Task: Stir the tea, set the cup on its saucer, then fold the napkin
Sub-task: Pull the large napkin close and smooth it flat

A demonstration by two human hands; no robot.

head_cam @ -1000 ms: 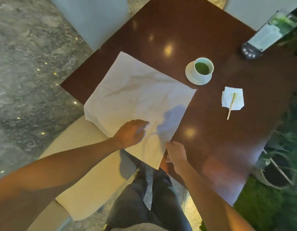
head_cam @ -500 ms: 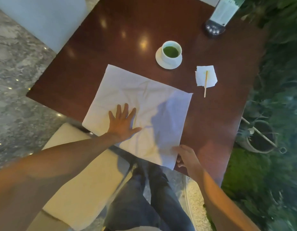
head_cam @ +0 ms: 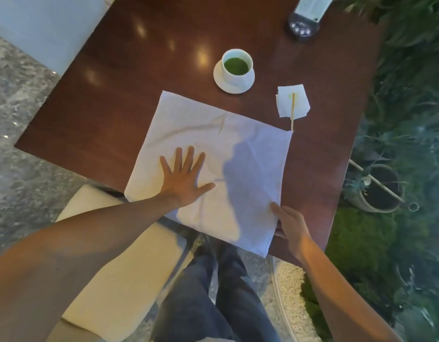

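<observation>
Left hand (head_cam: 182, 180) lies flat with fingers spread, palm pressing the white cloth napkin (head_cam: 213, 169) near its middle-left; it grips nothing. Right hand (head_cam: 288, 224) pinches the napkin's near right edge close to the corner, thumb on top, fingers tucked under, it seems.

Napkin lies open and a bit creased on the desk (head_cam: 114, 107), near corner hanging off the front edge. Cup of green tea (head_cam: 237, 67) already sits on its saucer (head_cam: 222, 83), beyond the napkin. Stir stick (head_cam: 292, 112) rests on a small paper napkin (head_cam: 285, 104), its near tip at the cloth's far right corner.

Judgement: stirring and saucer steps look done; the fold is the step in hand.

- keep the left palm as anchor so the cloth doesn't slide
- lift the right edge low, carry it across to the left edge
- match corners before creasing
- smooth wrinkles outward first
- watch the far corner: it could snag the stick
</observation>
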